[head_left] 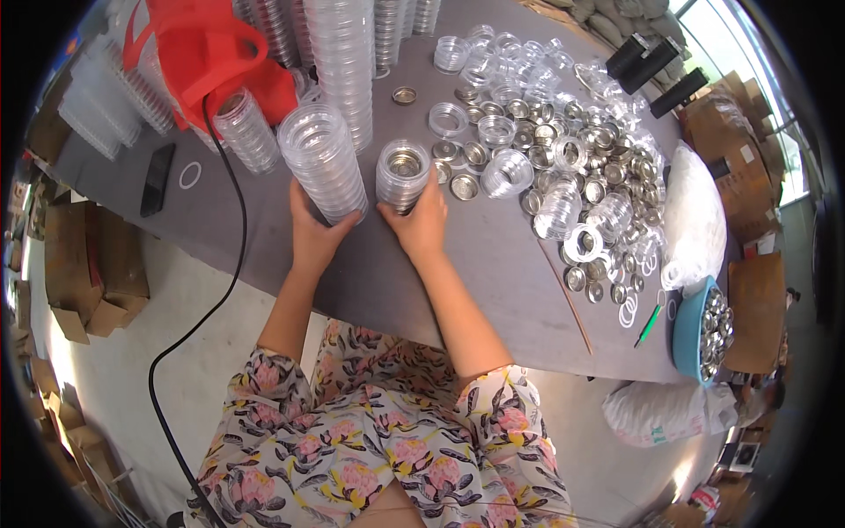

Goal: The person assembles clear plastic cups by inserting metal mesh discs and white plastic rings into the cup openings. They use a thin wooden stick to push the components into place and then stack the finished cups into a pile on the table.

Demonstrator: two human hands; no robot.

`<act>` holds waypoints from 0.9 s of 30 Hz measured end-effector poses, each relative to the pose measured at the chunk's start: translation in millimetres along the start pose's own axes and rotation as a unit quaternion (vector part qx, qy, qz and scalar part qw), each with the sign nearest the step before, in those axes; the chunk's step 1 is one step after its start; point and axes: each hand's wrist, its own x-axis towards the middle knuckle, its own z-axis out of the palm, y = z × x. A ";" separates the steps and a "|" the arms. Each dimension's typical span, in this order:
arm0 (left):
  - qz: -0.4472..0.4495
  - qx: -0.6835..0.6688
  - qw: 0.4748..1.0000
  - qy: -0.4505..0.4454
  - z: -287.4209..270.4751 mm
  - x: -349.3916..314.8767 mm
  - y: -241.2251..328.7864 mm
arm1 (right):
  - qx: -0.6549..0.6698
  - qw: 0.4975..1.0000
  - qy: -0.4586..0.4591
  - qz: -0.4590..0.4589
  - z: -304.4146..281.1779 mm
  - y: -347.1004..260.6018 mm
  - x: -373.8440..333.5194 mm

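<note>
My left hand (315, 232) is wrapped round the base of a tall stack of clear plastic jars (322, 167), which leans slightly on the table. Close beside it, my right hand (422, 225) grips a shorter stack of clear jars (398, 187). Silvery metal shows inside the top of this shorter stack. The two stacks stand a small gap apart. Behind the left one rises a much taller column of clear jars (341, 62). A single metal cap (404, 95) lies beyond the right stack, and another cap (464, 186) rests just right of my right hand.
A wide heap of metal caps (591, 167) and clear jars covers the right side. A blue basin (689, 339) of metal parts stands at the right edge. A red bag (211, 62), a phone (157, 180) and a black cable (244, 231) are on the left.
</note>
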 end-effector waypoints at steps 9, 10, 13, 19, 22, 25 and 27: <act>-0.092 0.000 0.982 -0.162 -16.0 -32.3 -3.7 | 0.154 0.958 0.067 -0.234 -48.6 -48.2 -36.0; -0.089 0.013 0.983 -0.163 -16.0 -44.0 -8.1 | 0.172 0.947 0.072 -0.262 -51.7 -62.6 -32.7; -0.099 -0.029 0.979 -0.174 -0.9 -70.5 -11.3 | 0.196 0.924 0.066 -0.322 -65.6 -85.1 -27.6; -0.094 -0.176 0.945 -0.258 67.8 -85.8 16.5 | 0.141 0.949 0.052 -0.277 -118.4 -58.0 -43.0; -0.012 -0.121 0.924 -0.362 97.3 -73.5 65.9 | 0.062 0.942 0.188 -0.270 -144.7 -37.1 -53.3; 0.027 -0.146 0.868 -0.474 121.4 -71.8 67.1 | 0.007 0.948 0.217 -0.232 -164.7 -21.7 -55.5; -0.079 -0.277 0.821 -0.494 110.7 -52.6 69.5 | 0.029 0.953 0.209 -0.215 -170.6 -17.5 -56.7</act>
